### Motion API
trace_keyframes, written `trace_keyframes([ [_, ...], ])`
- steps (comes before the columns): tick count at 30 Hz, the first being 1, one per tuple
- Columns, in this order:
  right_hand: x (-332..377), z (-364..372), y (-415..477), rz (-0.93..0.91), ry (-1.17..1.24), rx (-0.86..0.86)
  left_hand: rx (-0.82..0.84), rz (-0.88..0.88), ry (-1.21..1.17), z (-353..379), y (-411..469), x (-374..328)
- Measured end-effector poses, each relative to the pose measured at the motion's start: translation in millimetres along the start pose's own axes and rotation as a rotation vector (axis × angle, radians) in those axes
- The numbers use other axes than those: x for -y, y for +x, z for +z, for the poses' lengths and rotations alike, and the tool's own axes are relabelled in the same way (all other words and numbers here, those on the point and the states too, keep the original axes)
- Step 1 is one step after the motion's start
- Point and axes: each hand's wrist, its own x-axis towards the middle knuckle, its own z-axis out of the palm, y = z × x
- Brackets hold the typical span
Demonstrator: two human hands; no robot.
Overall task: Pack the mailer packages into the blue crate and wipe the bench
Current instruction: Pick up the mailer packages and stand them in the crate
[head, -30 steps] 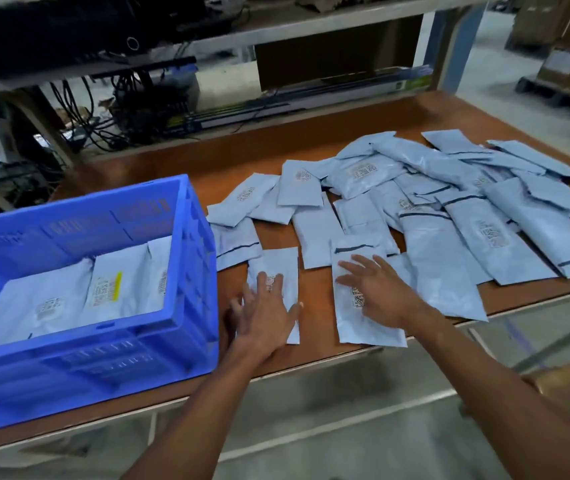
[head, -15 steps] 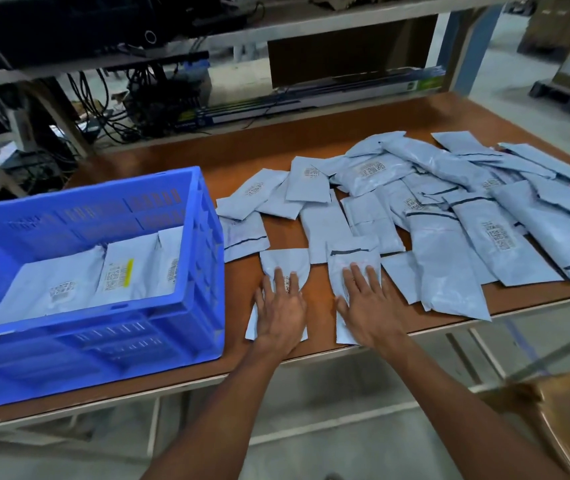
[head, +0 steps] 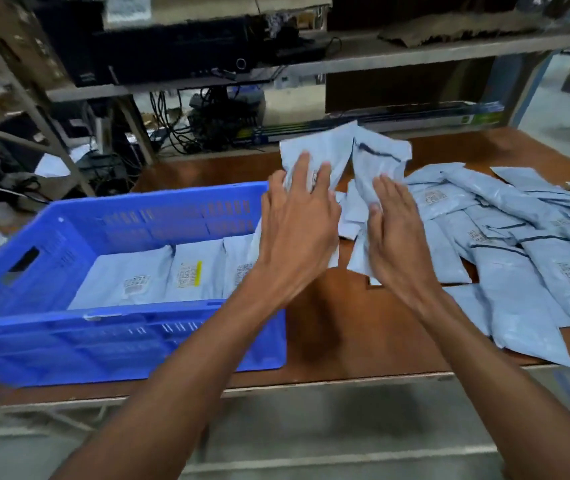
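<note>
Two pale blue mailer packages are lifted off the bench, standing almost upright. My left hand (head: 299,223) grips one mailer (head: 325,150) just right of the blue crate's right wall. My right hand (head: 394,230) grips the other mailer (head: 380,157) beside it. The blue crate (head: 131,337) stands on the left of the brown bench (head: 345,327) and holds several mailers (head: 145,275) lying flat on its floor. A heap of several more mailers (head: 519,271) lies spread over the right half of the bench.
Behind the bench a shelf unit (head: 380,58) carries black equipment, cables and cardboard. A long dark box (head: 415,117) lies along the back edge. The bench's front edge (head: 311,384) runs below the crate, with grey floor underneath.
Both hands were pressed flat on two mailers at the front of the bench. Now they have lifted those mailers up and leftward, toward the crate. The camera view shifted left and closer.
</note>
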Motion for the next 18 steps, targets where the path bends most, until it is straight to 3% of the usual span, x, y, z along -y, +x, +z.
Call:
trace_keyframes([
  [4,97,20,28,-0.241,-0.014,-0.007,-0.08,-0.049,0.063,-58,17,89],
  [8,173,83,31,-0.316,-0.149,0.254,0.022,-0.125,0.189,-66,-3,210],
  [14,248,207,15,-0.269,-0.265,0.607,0.518,-0.275,0.345,-39,-54,373],
  [18,274,270,9,-0.279,-0.405,0.789,0.789,-0.351,0.369,-29,-60,424],
])
